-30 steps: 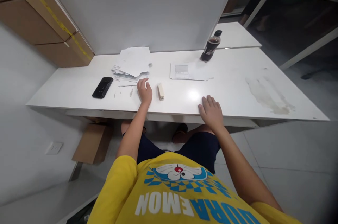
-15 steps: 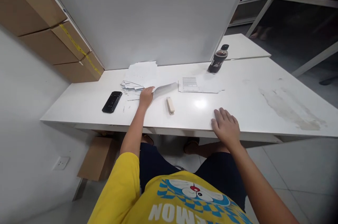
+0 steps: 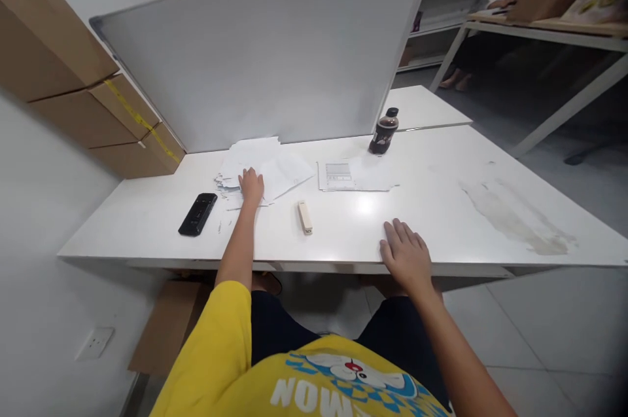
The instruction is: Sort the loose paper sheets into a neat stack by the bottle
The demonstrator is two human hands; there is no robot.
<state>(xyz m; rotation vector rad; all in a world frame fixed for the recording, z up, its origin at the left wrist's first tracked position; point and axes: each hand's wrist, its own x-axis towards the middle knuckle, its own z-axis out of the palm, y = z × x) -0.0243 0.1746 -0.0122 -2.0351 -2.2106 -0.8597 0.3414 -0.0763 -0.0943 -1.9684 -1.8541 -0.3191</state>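
Observation:
My left hand (image 3: 252, 186) rests on top of a loose pile of white papers (image 3: 252, 152), its fingers slightly apart. One sheet (image 3: 289, 173) lies askew on the pile, reaching out to the right of that hand. The pile's left edges are uneven. At the table's front edge, my right hand (image 3: 406, 252) lies palm down with fingers stretched, holding nothing. Between the hands is a cream-coloured stapler (image 3: 305, 217). Behind it and to the right sits a second, flatter stack of papers (image 3: 363, 175) with a printed label on top.
A black phone-like device (image 3: 197, 214) lies left of the pile. A dark drink bottle (image 3: 384, 131) stands at the back right. A whiteboard (image 3: 265, 50) closes off the table's rear. Cardboard boxes (image 3: 78, 109) are stacked at the left; another person sits at a far table (image 3: 549, 24).
The sheet my left hand held up now lies on the pile, and that hand has moved left onto it. My right hand stays in place. The camera has tilted up.

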